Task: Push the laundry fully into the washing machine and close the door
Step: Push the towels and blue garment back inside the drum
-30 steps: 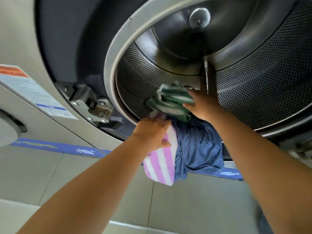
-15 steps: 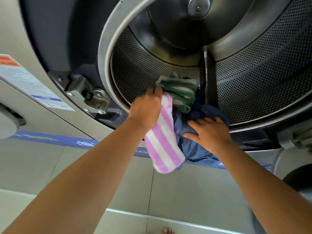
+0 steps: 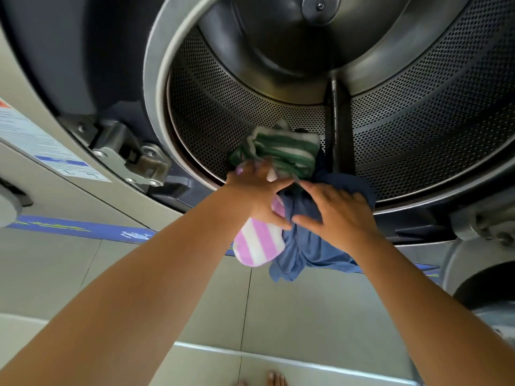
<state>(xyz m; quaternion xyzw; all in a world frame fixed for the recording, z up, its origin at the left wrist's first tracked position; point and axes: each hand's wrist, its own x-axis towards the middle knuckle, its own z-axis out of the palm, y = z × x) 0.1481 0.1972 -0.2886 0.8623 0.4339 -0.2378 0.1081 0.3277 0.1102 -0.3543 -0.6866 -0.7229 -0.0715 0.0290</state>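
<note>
The washing machine's perforated steel drum (image 3: 418, 129) stands open in front of me. A green-and-white striped cloth (image 3: 284, 151) lies at the drum's lip. Below it a pink-and-white striped towel (image 3: 257, 243) and a blue garment (image 3: 309, 252) hang out over the door rim. My left hand (image 3: 259, 190) grips the pink-and-white towel near its top. My right hand (image 3: 337, 215) presses flat on the blue garment, fingers spread.
The door hinge bracket (image 3: 131, 160) sits left of the opening, with a label sticker (image 3: 47, 149) on the machine's beige front. Part of the round door (image 3: 479, 277) shows at the right edge. Grey floor tiles and my toes (image 3: 276, 380) lie below.
My right hand came down from the green cloth onto the blue garment. My left hand rose along the pink towel toward the drum lip. The view moved closer to the drum.
</note>
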